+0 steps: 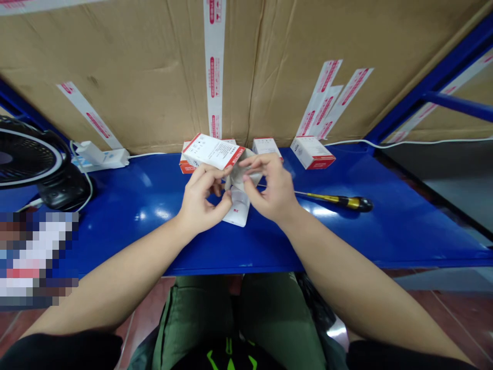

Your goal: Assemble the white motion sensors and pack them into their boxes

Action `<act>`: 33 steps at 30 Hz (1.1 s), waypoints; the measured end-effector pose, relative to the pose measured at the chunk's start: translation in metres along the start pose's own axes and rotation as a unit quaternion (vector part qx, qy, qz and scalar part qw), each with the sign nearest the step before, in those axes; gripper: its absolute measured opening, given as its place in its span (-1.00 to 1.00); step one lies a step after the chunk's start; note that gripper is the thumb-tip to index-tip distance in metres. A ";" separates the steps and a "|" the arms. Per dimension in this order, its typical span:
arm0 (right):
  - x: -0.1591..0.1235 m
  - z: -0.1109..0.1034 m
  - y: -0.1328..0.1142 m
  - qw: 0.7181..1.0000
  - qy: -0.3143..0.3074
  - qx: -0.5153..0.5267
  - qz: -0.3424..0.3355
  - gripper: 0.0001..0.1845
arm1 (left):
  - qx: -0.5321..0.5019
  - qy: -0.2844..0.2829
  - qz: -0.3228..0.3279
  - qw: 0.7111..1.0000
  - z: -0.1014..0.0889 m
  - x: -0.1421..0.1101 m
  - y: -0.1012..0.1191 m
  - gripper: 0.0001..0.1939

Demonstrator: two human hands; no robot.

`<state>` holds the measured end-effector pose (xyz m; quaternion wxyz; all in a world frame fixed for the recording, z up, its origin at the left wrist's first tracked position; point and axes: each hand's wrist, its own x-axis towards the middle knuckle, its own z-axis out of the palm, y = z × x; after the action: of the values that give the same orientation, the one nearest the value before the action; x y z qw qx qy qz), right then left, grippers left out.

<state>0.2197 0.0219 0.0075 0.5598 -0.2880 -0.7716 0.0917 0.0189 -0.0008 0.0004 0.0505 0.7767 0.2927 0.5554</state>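
My left hand (202, 198) and my right hand (269, 187) meet over the blue shelf (385, 231), both pinching a small clear plastic wrapper (239, 177) with a white part (236, 210) hanging below it. A white box with a red end (213, 150) rests tilted on top of my left fingers, just behind the wrapper. Both hands have their fingers curled closed on the wrapper.
More white and red boxes (311, 152) stand along the back by the taped cardboard cartons (154, 77). A yellow-handled screwdriver (339, 201) lies right of my hands. A black fan (34, 159) and a white power strip (100, 156) sit at the left.
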 end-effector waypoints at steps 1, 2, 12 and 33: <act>0.001 -0.003 0.002 0.999 0.040 -0.027 -0.008 -0.78 | -0.011 0.000 -0.011 1.000 -0.001 -0.001 -0.001 -0.57; 0.003 -0.005 0.003 0.996 0.071 -0.050 -0.007 -0.79 | -0.024 -0.001 -0.022 0.999 -0.001 -0.001 -0.002 -0.56; 0.004 -0.013 0.008 0.995 -0.068 0.060 0.028 -0.73 | 0.035 0.061 -0.009 0.998 -0.003 0.004 -0.008 -0.86; -0.005 0.007 0.013 0.954 -0.044 0.248 0.164 -0.44 | 0.044 -0.002 0.116 0.992 -0.011 0.007 -0.009 -0.86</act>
<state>0.2185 0.0315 -0.0049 0.5560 -0.2588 -0.6906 0.3833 0.0068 0.0077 0.0070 -0.0482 0.8080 0.2247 0.5426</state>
